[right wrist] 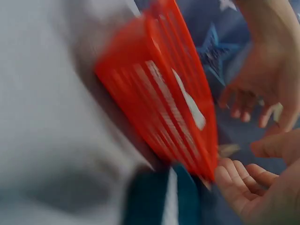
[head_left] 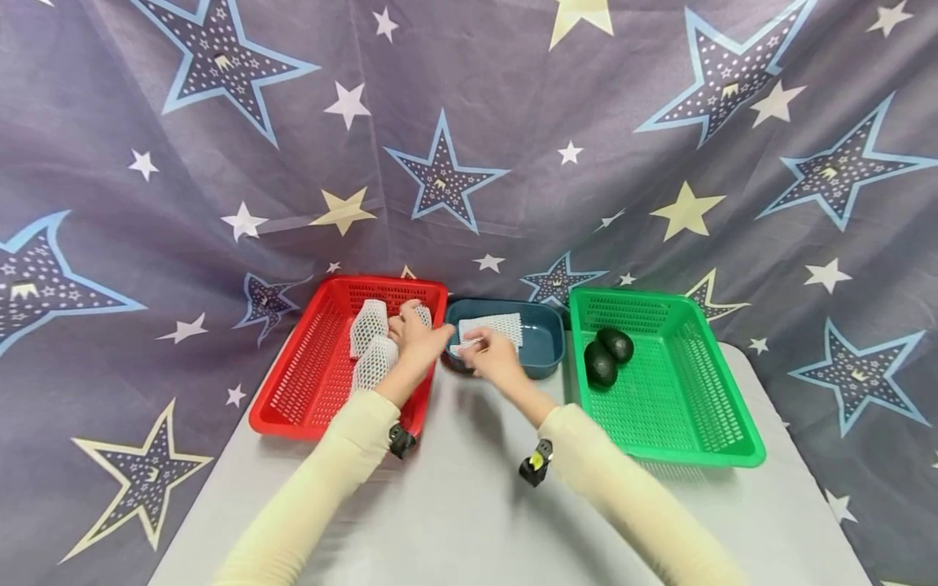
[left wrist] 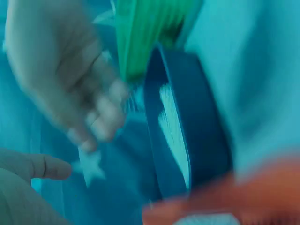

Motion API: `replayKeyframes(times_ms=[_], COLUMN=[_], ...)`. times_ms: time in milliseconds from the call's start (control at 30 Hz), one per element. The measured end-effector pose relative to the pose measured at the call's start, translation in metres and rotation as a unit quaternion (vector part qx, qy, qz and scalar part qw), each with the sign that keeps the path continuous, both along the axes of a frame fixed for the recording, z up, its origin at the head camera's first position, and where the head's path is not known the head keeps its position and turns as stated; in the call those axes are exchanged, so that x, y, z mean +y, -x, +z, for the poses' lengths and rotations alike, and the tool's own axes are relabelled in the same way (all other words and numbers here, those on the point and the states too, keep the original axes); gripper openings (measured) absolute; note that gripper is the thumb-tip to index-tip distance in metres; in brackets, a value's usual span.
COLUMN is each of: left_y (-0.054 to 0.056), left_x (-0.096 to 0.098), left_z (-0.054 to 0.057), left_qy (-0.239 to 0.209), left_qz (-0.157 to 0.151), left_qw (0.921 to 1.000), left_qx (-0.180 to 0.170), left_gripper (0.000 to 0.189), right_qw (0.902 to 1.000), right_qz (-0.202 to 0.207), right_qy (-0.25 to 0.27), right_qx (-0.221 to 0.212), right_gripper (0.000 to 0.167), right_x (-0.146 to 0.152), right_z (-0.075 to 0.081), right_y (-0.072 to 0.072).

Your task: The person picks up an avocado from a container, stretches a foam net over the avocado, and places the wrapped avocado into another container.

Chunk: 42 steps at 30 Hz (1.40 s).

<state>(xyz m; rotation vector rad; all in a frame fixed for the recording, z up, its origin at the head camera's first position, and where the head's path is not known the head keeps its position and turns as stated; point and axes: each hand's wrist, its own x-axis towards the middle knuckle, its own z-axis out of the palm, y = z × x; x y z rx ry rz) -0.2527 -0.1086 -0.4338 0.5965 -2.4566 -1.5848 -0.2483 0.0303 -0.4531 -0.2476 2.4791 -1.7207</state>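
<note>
Red basket (head_left: 311,370): white-netted items (head_left: 372,365), one partly hidden behind left hand (head_left: 415,339); fingers loose, empty. Blue tub (head_left: 541,347): white netting (head_left: 504,325), partly covered by right hand (head_left: 496,356); fingers relaxed, empty. Green basket (head_left: 677,411): two dark fruits (head_left: 601,366). Wrist views blurred.

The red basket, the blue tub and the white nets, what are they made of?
Red basket: likely smooth hard plastic, with even slots molded through its walls. Blue tub: glossy, with light glinting inside it; probably plastic, though glazed pottery could look similar. White nets: maybe soft plastic foam, dull-looking, with an open mesh; I can't be sure.
</note>
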Motion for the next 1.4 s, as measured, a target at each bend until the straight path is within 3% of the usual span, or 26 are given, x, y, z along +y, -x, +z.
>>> replayKeyframes(times_ms=[100, 300, 467, 600, 700, 833, 967, 1267, 1400], left_y=[-0.008, -0.021, -0.033, -0.042, -0.045, -0.044, -0.042, -0.038, -0.037], left_x=[0.031, 0.090, 0.130, 0.154, 0.167, 0.178, 0.183, 0.185, 0.185], left_z=[-0.001, -0.010, -0.027, -0.045, -0.058, -0.070, -0.074, -0.065, -0.063], left_qy=[0.004, -0.012, -0.043, -0.058, -0.073, -0.102, -0.129, -0.179, -0.176], left_qz=[-0.012, -0.041, -0.126, -0.204, -0.236, -0.237, -0.227, -0.210, -0.200], left_qw=[0.9995, 0.9985, 0.9908, 0.9768, 0.9671, 0.9634, 0.9626, 0.9528, 0.9537], left_qx=[0.028, 0.035, 0.024, -0.024, -0.061, -0.074, -0.073, -0.126, -0.140], left_gripper=[0.072, 0.070, 0.067, 0.060, 0.056, 0.052, 0.049, 0.045, 0.042], right_qw=[0.9992, 0.9891, 0.9751, 0.9703, 0.9677, 0.9656, 0.9640, 0.9575, 0.9572], right_qz=[-0.014, -0.047, -0.042, -0.025, -0.014, -0.001, 0.004, 0.024, 0.029], right_qy=[-0.026, -0.108, -0.181, -0.217, -0.238, -0.254, -0.265, -0.283, -0.285], right_qx=[0.028, 0.088, 0.121, 0.105, 0.083, 0.054, 0.019, -0.050, -0.043], right_gripper=[0.027, 0.029, 0.032, 0.035, 0.039, 0.042, 0.045, 0.060, 0.065], right_x=[0.026, 0.082, 0.121, 0.147, 0.164, 0.182, 0.194, 0.213, 0.220], right_z=[0.020, 0.045, 0.047, 0.040, 0.032, 0.017, 0.005, -0.014, -0.024], right_y=[0.016, 0.042, 0.057, 0.061, 0.064, 0.067, 0.067, 0.067, 0.071])
